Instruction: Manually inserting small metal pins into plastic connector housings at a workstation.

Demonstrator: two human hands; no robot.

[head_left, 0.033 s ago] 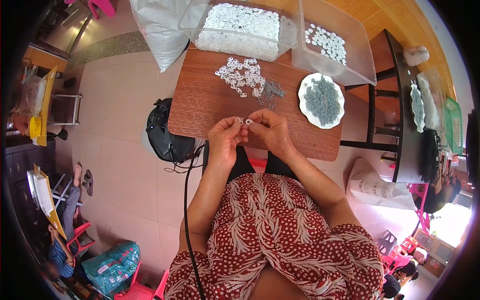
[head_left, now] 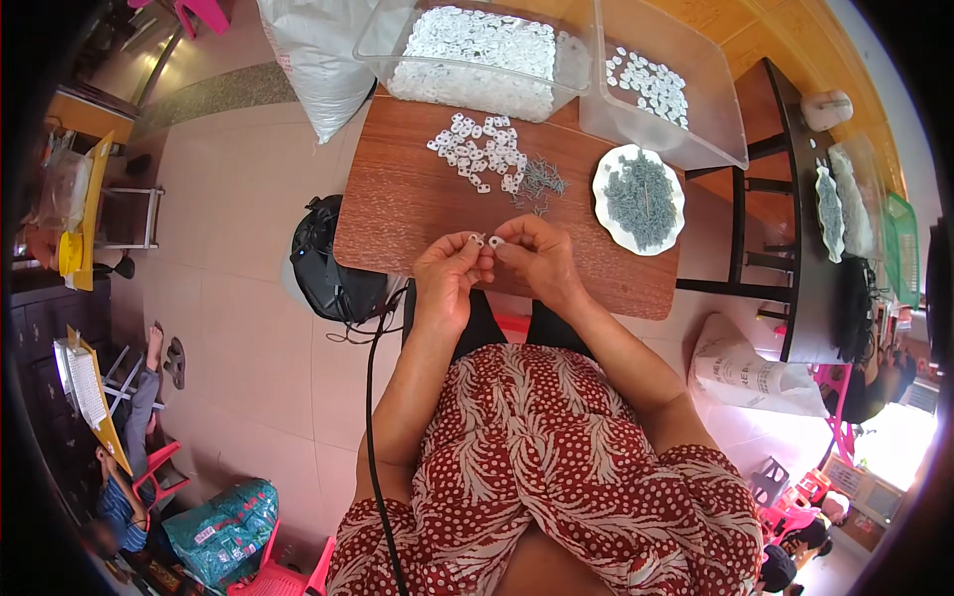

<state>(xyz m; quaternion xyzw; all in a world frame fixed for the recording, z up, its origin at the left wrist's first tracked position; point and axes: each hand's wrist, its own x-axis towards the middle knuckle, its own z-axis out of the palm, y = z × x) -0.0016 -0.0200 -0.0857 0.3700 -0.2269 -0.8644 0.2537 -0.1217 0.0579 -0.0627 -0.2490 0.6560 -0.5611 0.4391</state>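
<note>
Two bare hands meet above the near part of the brown table [head_left: 397, 214], both narrowed to a fingertip pinch. The right hand [head_left: 547, 260] holds a small white piece [head_left: 495, 241] with a dark hole, between thumb and forefinger. The left hand [head_left: 449, 270] pinches a small pale part [head_left: 478, 239]; its exact form is too small to tell. Whether the two items touch cannot be confirmed.

Beyond the hands lies a loose group of white pieces [head_left: 482, 154]. A small heap of grey screw-like pins [head_left: 542, 179] adjoins its right side, and more grey pins [head_left: 641, 199] fill a scalloped white plate [head_left: 602, 211] to the right. At the far edge stand a clear tub [head_left: 579, 87], heavily stocked with white pieces, and a second tub [head_left: 711, 134] with fewer.

Step in hand, as judged: close handling of the small parts at the fingertips. The next move appears to call for steady pinches, careful alignment of the parts and light pressure, since either could slip.
</note>
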